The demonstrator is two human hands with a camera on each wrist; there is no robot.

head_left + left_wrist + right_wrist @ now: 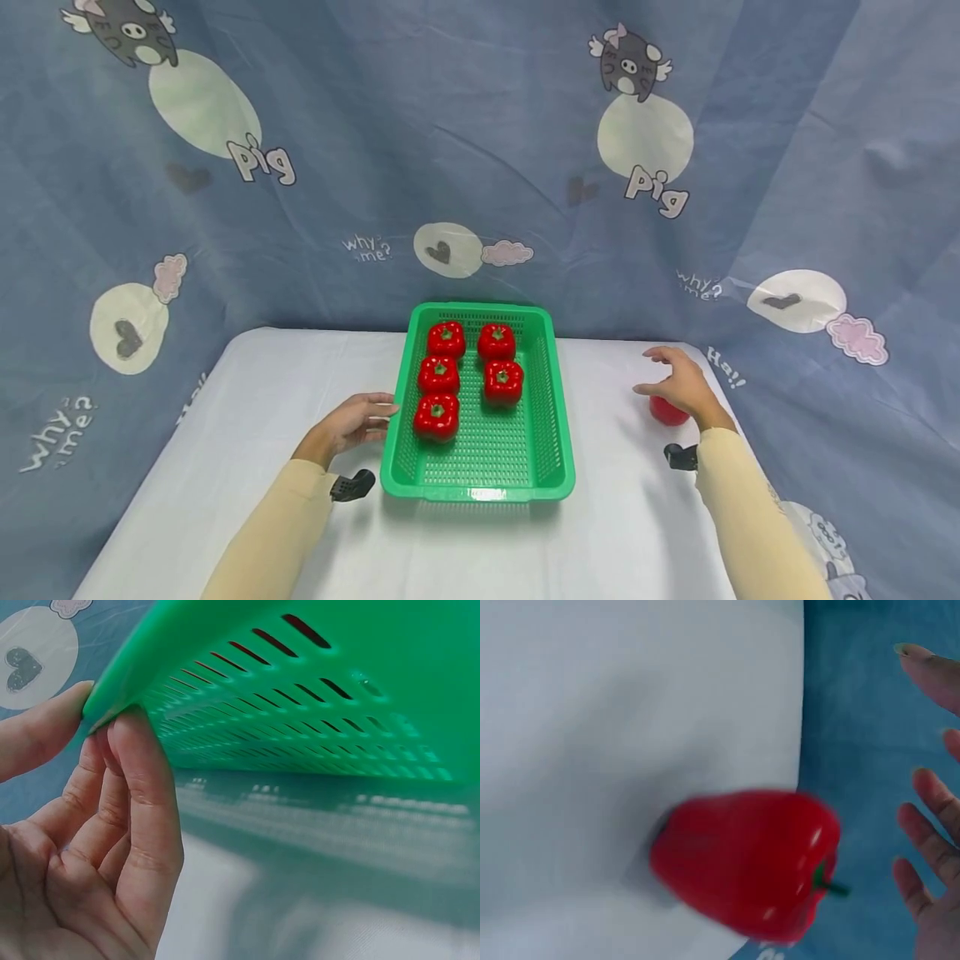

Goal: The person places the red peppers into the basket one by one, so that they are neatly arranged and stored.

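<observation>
My left hand (358,423) is at the left side of a green plastic basket (561,433). In the left wrist view, the thumb and fingertips pinch the rim of its perforated wall. Inside the basket stand several red bell peppers (437,417), stems up, three in a left column and two in a right one. Over at the table's right side, my right hand (678,385) hovers above another red bell pepper (666,412), its fingers spread apart and holding nothing. The right wrist view shows this pepper (742,859) with its green stem, a gap between it and the fingers.
A white table (247,400) carries the basket and the lone pepper. Behind and around it hangs a blue cloth (480,125) printed with pigs and words. The lone pepper lies close to the table's right edge.
</observation>
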